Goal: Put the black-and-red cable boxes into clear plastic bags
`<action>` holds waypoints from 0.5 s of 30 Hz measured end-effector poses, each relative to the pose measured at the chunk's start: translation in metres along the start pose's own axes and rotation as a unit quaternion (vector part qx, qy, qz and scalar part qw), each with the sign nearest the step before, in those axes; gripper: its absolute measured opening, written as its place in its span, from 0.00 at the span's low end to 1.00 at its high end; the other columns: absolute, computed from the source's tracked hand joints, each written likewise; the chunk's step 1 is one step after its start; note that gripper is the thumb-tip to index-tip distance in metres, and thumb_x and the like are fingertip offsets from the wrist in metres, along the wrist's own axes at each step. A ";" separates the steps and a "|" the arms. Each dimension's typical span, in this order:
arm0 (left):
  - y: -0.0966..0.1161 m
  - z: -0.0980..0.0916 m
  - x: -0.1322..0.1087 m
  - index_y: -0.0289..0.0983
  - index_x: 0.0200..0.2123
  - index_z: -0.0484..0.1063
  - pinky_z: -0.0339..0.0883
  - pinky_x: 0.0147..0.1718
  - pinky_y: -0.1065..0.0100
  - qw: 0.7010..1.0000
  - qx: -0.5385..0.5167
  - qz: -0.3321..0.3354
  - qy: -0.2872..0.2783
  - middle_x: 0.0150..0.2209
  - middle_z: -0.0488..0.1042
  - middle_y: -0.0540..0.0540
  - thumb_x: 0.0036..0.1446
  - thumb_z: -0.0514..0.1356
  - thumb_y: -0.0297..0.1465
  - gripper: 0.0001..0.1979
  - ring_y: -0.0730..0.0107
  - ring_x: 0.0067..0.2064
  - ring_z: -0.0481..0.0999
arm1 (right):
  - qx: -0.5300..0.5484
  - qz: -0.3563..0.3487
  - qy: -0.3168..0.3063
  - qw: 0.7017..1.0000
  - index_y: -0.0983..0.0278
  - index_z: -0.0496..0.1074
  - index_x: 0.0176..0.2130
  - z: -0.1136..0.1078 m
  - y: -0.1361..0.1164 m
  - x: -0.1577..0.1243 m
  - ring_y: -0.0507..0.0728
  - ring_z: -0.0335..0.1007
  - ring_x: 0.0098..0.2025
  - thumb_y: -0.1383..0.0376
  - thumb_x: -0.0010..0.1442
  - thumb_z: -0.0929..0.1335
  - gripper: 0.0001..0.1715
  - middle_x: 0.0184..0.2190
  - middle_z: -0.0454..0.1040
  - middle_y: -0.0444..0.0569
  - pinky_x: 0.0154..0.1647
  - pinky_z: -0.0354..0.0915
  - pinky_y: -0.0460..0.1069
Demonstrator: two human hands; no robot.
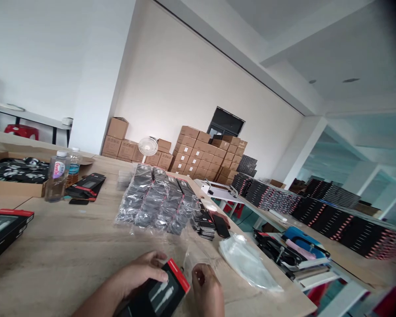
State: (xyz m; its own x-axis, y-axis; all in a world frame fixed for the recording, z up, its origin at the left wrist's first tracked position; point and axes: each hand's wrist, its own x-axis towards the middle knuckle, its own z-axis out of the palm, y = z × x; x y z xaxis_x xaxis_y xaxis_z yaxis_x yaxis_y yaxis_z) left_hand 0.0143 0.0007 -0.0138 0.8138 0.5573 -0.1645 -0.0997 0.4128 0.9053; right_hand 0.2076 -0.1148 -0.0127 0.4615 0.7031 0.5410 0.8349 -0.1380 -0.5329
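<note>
Left hand [148, 269] grips black box [163, 294], 7 o'clock of view centre.
Bottle [54, 188], 9 o'clock: pink label [58, 169], lettering unclear. Box: white cables pictured, print too small to read; long axis slants, red end toward 1–2 o'clock. Right hand [207, 288], 6 o'clock: fingers curled narrow at a clear bag [197, 256].
</note>
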 end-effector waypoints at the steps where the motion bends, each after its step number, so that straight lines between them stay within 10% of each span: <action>1: -0.003 0.000 0.000 0.35 0.45 0.72 0.64 0.32 0.69 1.000 0.013 -0.013 -0.021 0.37 0.76 0.46 0.36 0.64 0.24 0.26 0.65 0.35 0.75 | 0.031 0.016 -0.021 0.999 0.61 0.69 0.27 0.005 0.001 -0.002 0.55 0.69 0.25 0.61 0.56 0.63 0.10 0.23 0.73 0.47 0.28 0.65 0.48; 7: -0.023 -0.004 0.011 0.36 0.36 0.77 0.60 0.32 0.70 0.986 0.163 -0.002 -0.018 0.30 0.76 0.51 0.35 0.68 0.26 0.19 0.66 0.34 0.73 | 0.245 0.118 -0.171 0.947 0.62 0.71 0.24 0.022 0.005 -0.008 0.55 0.68 0.26 0.58 0.48 0.72 0.11 0.21 0.72 0.45 0.26 0.64 0.46; 15: -0.026 0.003 0.015 0.35 0.43 0.71 0.61 0.32 0.70 0.980 0.196 0.032 0.027 0.38 0.76 0.49 0.32 0.67 0.23 0.28 0.70 0.33 0.72 | 0.236 0.089 -0.165 0.954 0.62 0.78 0.28 0.010 0.003 -0.006 0.57 0.70 0.29 0.49 0.52 0.71 0.19 0.26 0.75 0.49 0.30 0.65 0.48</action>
State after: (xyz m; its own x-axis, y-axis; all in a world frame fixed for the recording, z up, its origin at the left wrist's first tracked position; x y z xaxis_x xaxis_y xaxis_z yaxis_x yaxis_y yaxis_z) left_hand 0.0307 -0.0043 -0.0380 0.7805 0.6148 -0.1129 0.0860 0.0733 0.9936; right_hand 0.2042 -0.1126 -0.0240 0.3987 0.8897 0.2223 0.4883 -0.0008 -0.8727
